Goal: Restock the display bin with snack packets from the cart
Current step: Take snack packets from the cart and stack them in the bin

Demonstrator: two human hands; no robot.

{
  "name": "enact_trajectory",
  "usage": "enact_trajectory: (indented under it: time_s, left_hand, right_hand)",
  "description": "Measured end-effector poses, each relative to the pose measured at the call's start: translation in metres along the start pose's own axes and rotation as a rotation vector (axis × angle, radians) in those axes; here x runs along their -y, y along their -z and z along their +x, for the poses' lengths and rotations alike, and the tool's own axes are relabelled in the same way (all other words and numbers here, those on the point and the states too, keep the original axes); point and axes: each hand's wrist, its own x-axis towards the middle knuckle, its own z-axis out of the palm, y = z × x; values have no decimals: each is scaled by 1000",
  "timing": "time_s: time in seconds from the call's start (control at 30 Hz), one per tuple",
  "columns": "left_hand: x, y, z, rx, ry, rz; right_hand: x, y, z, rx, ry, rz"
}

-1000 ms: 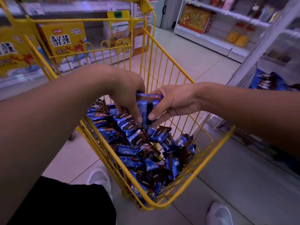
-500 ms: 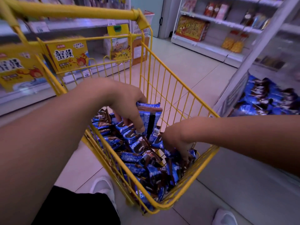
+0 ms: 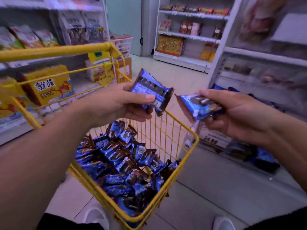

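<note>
The person's left hand (image 3: 121, 103) holds a small stack of blue and brown foil snack packets (image 3: 152, 91) above the far rim of the yellow wire shopping cart (image 3: 189, 153), thumb laid flat across the top packet and fingers curled underneath. The stack tilts, its lower corner hanging just over the cart's top rail. The right hand (image 3: 239, 117) grips a single blue snack packet with a dark biscuit printed on it (image 3: 197, 106), pinched between thumb and curled fingers, out beyond the cart's right edge. The two held loads sit near each other with a narrow gap between them.

Below, the cart's basket holds a loose heap of matching blue and brown packets (image 3: 121, 163), piled below the rim. To the right, the clear-fronted display bin (image 3: 214, 141) carries a price label on its front; blue packets show inside it, though blur makes it hard to tell how full it is. Pale tiled floor (image 3: 207, 188) lies open between cart and bin, and an aisle runs clear toward the white shelving (image 3: 182, 58) at the back. Two white shoes (image 3: 94, 216) stand either side of the cart's near corner.
</note>
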Motion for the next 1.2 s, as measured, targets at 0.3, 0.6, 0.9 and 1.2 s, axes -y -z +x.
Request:
enact_trajectory:
  time_s: [0.3,0.6,0.9,1.2]
  left_hand:
    - [2,-159,47,-109,-62,-280]
    - [8,-214,65,-49,99,-287]
    - [7,-234,78,88,51,-550]
    - [2,-219,78,-9,131,-422]
  right_hand:
    - [9,52,-67,-333,165,58]
    - [-10,90,-85,-213,93,45]
    - [-3,127,-92,-279,-8,252]
    - [-10,117,-72,-545,175,45]
